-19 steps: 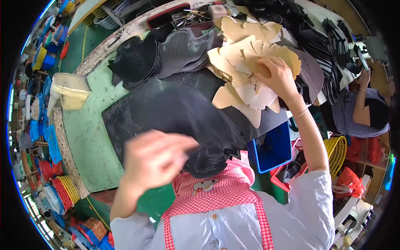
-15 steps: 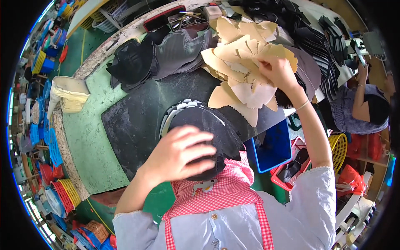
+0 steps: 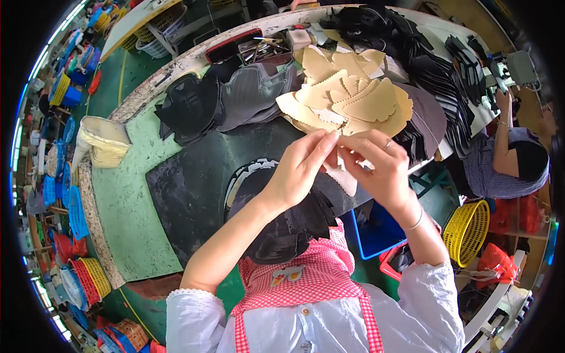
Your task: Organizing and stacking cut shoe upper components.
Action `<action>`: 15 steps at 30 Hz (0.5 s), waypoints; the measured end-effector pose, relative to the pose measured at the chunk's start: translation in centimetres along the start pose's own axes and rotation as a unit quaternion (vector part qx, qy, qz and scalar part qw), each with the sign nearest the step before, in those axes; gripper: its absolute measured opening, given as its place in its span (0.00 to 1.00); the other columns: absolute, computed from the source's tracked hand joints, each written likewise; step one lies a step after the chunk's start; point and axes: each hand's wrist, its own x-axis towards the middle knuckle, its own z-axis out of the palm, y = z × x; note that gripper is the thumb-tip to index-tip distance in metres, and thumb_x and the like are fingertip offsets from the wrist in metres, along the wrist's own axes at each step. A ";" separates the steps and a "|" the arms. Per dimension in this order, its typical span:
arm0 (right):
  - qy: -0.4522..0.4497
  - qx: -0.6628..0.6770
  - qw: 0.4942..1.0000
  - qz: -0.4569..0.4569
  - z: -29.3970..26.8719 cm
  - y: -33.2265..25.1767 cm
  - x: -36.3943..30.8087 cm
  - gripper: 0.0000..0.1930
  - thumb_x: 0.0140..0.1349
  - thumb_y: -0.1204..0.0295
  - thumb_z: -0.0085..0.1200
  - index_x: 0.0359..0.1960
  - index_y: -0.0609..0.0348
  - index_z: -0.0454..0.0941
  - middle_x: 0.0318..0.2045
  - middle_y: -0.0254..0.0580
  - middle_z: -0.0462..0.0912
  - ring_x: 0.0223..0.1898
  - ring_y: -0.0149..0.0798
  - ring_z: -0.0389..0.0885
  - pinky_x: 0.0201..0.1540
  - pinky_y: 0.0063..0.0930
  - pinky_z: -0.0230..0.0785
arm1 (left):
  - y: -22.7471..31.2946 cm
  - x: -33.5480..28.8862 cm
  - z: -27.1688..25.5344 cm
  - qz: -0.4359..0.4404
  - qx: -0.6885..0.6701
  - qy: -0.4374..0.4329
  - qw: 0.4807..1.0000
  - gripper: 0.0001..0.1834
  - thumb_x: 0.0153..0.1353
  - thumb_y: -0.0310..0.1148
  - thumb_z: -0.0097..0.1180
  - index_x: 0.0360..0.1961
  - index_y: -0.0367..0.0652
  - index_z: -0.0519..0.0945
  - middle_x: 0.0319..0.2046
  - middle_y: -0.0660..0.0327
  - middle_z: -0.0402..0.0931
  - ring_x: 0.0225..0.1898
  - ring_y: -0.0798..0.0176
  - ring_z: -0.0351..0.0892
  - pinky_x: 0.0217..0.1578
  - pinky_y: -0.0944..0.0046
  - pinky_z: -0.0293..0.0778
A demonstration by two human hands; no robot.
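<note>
My left hand and my right hand meet in front of me, their thumbs and fingertips pinched close together. What they hold between them is hidden or too small to make out. Just beyond lies a heap of tan sheet pieces with zigzag-cut edges. A pale pointed tip shows below the fingers; whether it is held or lies there I cannot tell. Under my left forearm, a stack of black cut pieces with whitish notched edges rests at the near edge of the dark mat, against my red checked apron.
Dark shaped pieces lie at the far side of the green tabletop. A yellowed block-like container stands on the left edge. Beside me on the right are a blue bin and a yellow basket. A co-worker sits farther right.
My right hand has come from the tan heap toward the middle. My left hand has risen off the black stack to meet it, and their fingertips are now together.
</note>
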 end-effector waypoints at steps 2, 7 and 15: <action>-0.019 0.100 0.992 0.069 0.0 -0.4 -0.1 0.11 0.58 0.81 0.62 0.42 0.62 0.85 0.33 0.41 0.86 0.31 0.32 0.85 0.34 0.27 0.78 | 0.1 -1.1 0.0 0.008 0.017 0.010 1.000 0.19 0.77 0.44 0.43 0.37 0.38 0.73 0.29 0.64 0.74 0.31 0.71 0.74 0.35 0.67 0.71; -0.074 0.307 0.923 0.221 -0.5 -1.0 0.4 0.05 0.61 0.81 0.62 0.38 0.67 0.83 0.30 0.41 0.87 0.33 0.31 0.88 0.37 0.23 0.79 | 1.8 -3.2 0.3 0.051 0.234 0.013 0.971 0.13 0.77 0.34 0.41 0.39 0.36 0.72 0.31 0.60 0.75 0.31 0.66 0.76 0.34 0.66 0.74; -0.096 0.125 0.979 0.132 0.4 -2.7 -0.2 0.07 0.53 0.80 0.66 0.31 0.65 0.79 0.24 0.40 0.85 0.30 0.28 0.87 0.35 0.23 0.78 | 1.1 -4.1 1.5 0.241 0.470 0.118 0.841 0.08 0.68 0.31 0.53 0.34 0.37 0.76 0.28 0.53 0.75 0.28 0.53 0.77 0.27 0.61 0.67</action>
